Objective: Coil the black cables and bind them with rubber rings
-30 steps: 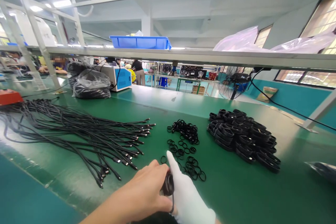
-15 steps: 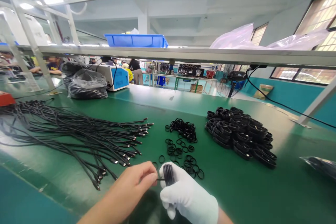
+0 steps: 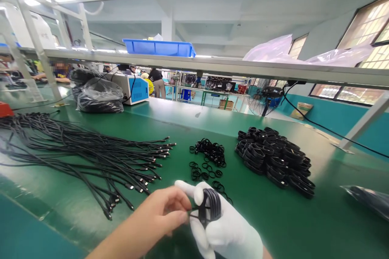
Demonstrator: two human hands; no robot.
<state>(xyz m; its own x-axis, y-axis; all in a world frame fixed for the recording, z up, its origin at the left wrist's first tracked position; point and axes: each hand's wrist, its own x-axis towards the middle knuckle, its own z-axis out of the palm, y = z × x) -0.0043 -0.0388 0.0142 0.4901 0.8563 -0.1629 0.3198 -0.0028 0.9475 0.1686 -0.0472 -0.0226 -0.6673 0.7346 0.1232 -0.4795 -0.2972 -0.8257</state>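
On the near side of the ring pile point(image 3: 212, 149), the gloved right hand point(image 3: 229, 222) hides part of the coiled cable point(image 3: 215, 204) and of the loose rings point(image 3: 218, 186); whether the black strand point(image 3: 193, 209) at the left hand point(image 3: 165, 212) is a ring or a cable end cannot be told. Left of the pile, the view's edge cuts off the red box point(image 3: 5, 110) and some straight cables point(image 3: 91, 141); right of it, a plastic-wrapped bundle point(image 3: 369, 199). Far beyond it, distant people point(image 3: 157, 77) are too small to read.
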